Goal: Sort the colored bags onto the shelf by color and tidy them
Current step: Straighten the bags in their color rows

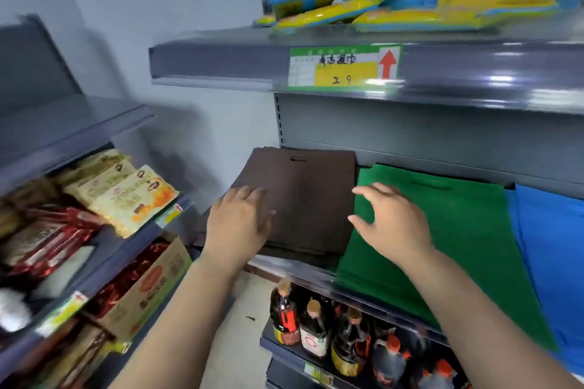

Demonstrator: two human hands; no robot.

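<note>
Head view: hands [240, 221] flat on brown bags [303, 196].

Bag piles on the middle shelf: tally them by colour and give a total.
Brown bag pile: 1
Green bag pile: 1
Blue bag pile: 1
Total: 3 piles, side by side on the shelf; how many bags each holds cannot be told.

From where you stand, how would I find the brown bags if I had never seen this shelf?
Look at the grey shelf directly under the one carrying the green and yellow price tag. Three flat stacks of bags lie along it, and the brown bags are the leftmost stack, with the left hand resting on them. Their neighbours are the green bags and then the blue bags, so brown is the only dark, dull colour.
</note>
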